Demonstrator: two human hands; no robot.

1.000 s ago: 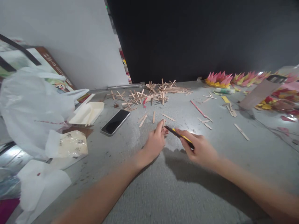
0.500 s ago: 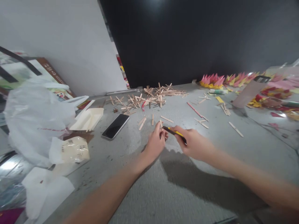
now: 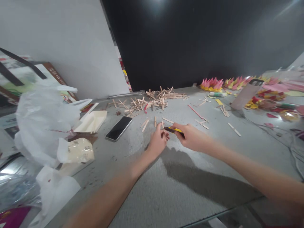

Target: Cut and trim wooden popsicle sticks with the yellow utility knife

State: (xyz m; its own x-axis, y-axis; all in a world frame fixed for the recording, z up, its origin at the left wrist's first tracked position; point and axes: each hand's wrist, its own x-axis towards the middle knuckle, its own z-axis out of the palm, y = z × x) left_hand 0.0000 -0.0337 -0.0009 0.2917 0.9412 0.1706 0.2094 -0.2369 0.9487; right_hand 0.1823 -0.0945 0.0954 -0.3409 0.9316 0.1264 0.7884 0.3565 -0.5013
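My left hand (image 3: 158, 141) is closed on a small wooden craft stick (image 3: 162, 124), which pokes up past the fingertips. In my right hand (image 3: 190, 136) is a yellow and black utility knife (image 3: 175, 130), its front end pointing left against the held stick. Whether the blade cuts into the wood is too small to tell. Just beyond my hands lie loose craft sticks, among them a short upright one (image 3: 155, 121) and a slanted one (image 3: 168, 120). A crossed pair of sticks (image 3: 145, 124) rests to the left of these.
A heap of craft sticks (image 3: 163, 95) lies at the back. Left are a phone (image 3: 119, 128), a cream tray (image 3: 91, 122), a wrapped packet (image 3: 79, 150) and a white plastic bag (image 3: 47, 120). Right are a tumbler (image 3: 245, 95), pink-yellow folded paper (image 3: 212, 84) and a red-striped strip (image 3: 197, 112).
The view has shifted slightly, so things on the right sit further left. My right hand and the knife have moved a little left and up; both hands keep their hold.
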